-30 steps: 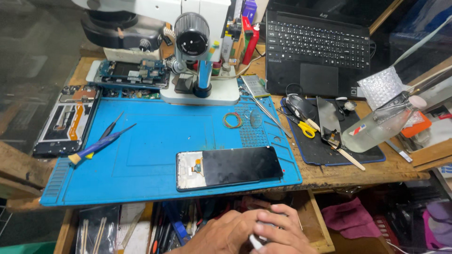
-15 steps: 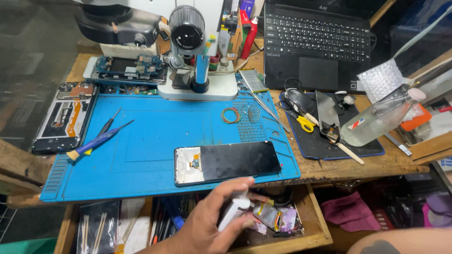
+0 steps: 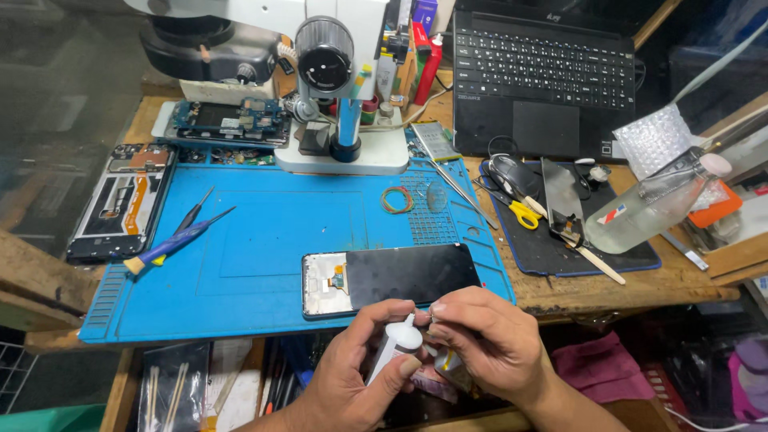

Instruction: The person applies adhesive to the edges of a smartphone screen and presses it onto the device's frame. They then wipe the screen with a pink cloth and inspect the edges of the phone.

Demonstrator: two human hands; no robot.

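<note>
The left hand (image 3: 352,384) is gripping a small white glue tube (image 3: 394,346) at the near edge of the desk (image 3: 608,292), its fingers wrapping around the body of the tube from below. The tube is standing nearly upright, tilting a little away from the person, with its narrow nozzle end pointing up and toward the phone screen assembly (image 3: 392,278). The right hand (image 3: 488,340) is closing on the top of the tube, its fingertips pinching at the nozzle tip, so both hands are meeting on the same small item.

The screen assembly is lying flat on the blue repair mat (image 3: 264,240), at the mat's near edge, just beyond the two hands. Its long axis is running left to right, parallel to the near edge of the desk, with the white frame end and flex connector at the left and the dark glass at the right. The tube's nozzle is sitting directly in front of the middle of the assembly, close to it but apart from it; the left hand is the nearer one to the frame end.

Farther back, a microscope (image 3: 340,88) is standing at the far edge of the mat, a blue-handled brush (image 3: 172,244) is lying toward the mat's left edge, and a laptop (image 3: 544,72) is sitting at the far right corner.
</note>
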